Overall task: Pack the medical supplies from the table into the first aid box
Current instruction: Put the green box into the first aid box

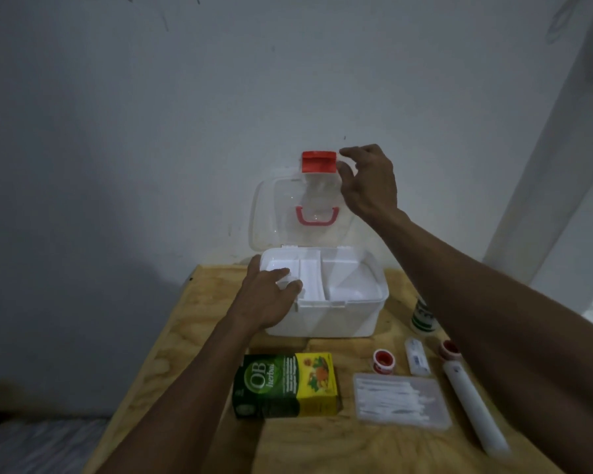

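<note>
Wooden table (199, 323): L hand (267, 302) on first aid box (339, 316), R hand (370, 186) by lid (281, 213).

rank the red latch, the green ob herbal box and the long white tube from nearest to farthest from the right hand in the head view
1. Red latch: just left of the right hand, atop the open lid.
2. Green OB herbal box: on the table's near side, in front of the first aid box.
3. Long white tube: near right corner.

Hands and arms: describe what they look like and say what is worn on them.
Both the left hand and the right hand are bare, with no gloves. No ring, watch or bracelet shows on either. The forearms are uncovered along their whole visible length, and no sleeve edge comes into the picture. No marks or bandages can be made out in the dim light.
</note>
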{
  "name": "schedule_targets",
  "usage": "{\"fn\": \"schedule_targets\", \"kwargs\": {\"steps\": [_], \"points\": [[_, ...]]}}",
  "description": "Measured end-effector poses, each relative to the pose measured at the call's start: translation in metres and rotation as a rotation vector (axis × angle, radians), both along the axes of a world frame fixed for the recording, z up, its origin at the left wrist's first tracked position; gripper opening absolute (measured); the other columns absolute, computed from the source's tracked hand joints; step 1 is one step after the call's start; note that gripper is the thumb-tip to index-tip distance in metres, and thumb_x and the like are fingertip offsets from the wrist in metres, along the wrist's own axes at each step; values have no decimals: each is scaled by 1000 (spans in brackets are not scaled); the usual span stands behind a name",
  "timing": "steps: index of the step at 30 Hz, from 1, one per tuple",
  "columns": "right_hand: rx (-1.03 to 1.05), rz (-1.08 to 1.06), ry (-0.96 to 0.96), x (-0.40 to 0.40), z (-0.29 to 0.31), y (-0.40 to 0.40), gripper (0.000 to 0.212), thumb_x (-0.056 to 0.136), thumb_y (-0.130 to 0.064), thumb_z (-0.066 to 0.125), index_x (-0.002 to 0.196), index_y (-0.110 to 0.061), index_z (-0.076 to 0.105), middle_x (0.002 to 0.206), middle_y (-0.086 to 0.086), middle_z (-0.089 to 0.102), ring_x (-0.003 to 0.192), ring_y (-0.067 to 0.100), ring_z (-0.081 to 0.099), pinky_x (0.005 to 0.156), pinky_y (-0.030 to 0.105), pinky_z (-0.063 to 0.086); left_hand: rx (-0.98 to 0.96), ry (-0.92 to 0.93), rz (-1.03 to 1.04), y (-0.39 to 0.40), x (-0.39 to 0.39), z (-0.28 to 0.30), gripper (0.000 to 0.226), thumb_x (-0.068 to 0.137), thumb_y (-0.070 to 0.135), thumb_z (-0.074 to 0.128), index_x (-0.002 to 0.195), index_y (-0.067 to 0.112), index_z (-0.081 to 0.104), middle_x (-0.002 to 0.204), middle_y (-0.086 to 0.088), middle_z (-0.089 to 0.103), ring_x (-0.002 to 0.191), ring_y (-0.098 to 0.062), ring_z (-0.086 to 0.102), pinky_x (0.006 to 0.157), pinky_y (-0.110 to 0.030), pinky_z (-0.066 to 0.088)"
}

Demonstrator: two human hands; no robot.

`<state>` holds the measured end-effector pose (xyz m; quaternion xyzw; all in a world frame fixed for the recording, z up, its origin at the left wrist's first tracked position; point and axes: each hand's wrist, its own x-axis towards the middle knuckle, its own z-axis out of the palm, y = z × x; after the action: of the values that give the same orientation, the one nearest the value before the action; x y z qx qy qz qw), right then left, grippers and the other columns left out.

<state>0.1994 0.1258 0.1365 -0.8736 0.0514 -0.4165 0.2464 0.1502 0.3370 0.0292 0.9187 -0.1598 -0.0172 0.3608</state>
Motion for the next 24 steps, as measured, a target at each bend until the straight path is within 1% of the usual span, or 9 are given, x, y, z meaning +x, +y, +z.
{"fn": "schedule_targets", "kwargs": {"steps": [2,5,8,10,12,17,19,21,24], "points": [[43,34,-33,-20,-1,0,31,94,-30,59,121,-16,66,121,9,61,101,24,64,89,37,51,-3,15,10,0,1,1,53,92,47,56,136,19,56,160,-9,20,145,-23,26,115,-31,24],[54,68,-38,-58,-8,4,29,93,-30,62,118,-15,68,116,8,65,88,15,65,76,16,44,-5,25,27,-1,-2,3,51,91,46,58,133,18,59,157,-10,24,141,-25,33,115,-30,25],[107,100,-6,-105,-21,13,28,92,-30,64,117,-17,68,116,4,66,83,4,59,71,6,38,3,13,18,-3,-7,8,49,93,42,56,134,16,58,155,-12,31,144,-27,27,117,-35,24],[176,141,8,-137,-33,19,26,91,-29,66,115,-18,69,112,1,68,80,2,59,71,6,42,23,17,13,-4,-8,10,48,94,41,55,135,15,57,155,-13,32,144,-28,25,118,-36,22],[248,200,54,-166,-50,24,26,89,-29,68,114,-20,70,107,-2,70,81,-1,62,74,11,49,39,16,19,-3,-6,9,49,93,43,55,134,17,58,156,-14,29,144,-28,27,118,-36,23],[319,448,354,-211,-103,51,39,83,-42,72,119,-30,67,117,-11,67,95,-6,62,81,18,53,53,9,24,-2,-4,7,50,92,46,56,133,19,59,156,-14,28,142,-28,30,118,-37,24],[333,545,448,-216,-117,62,44,80,-44,74,121,-35,64,123,-14,63,102,-8,57,77,8,48,52,23,23,-2,-4,8,50,92,46,56,134,19,58,157,-13,26,142,-28,29,117,-35,22],[301,628,503,-214,-124,69,45,80,-44,74,123,-39,61,126,-16,60,106,-6,55,79,7,45,40,30,23,-2,-5,8,51,92,46,57,134,18,58,157,-11,25,142,-28,30,116,-35,22],[161,699,541,-204,-129,77,52,81,-43,73,130,-40,57,128,-14,60,112,0,55,91,19,48,29,44,20,-1,-5,8,52,91,46,57,135,17,57,156,-10,26,141,-27,30,116,-36,23]]}}
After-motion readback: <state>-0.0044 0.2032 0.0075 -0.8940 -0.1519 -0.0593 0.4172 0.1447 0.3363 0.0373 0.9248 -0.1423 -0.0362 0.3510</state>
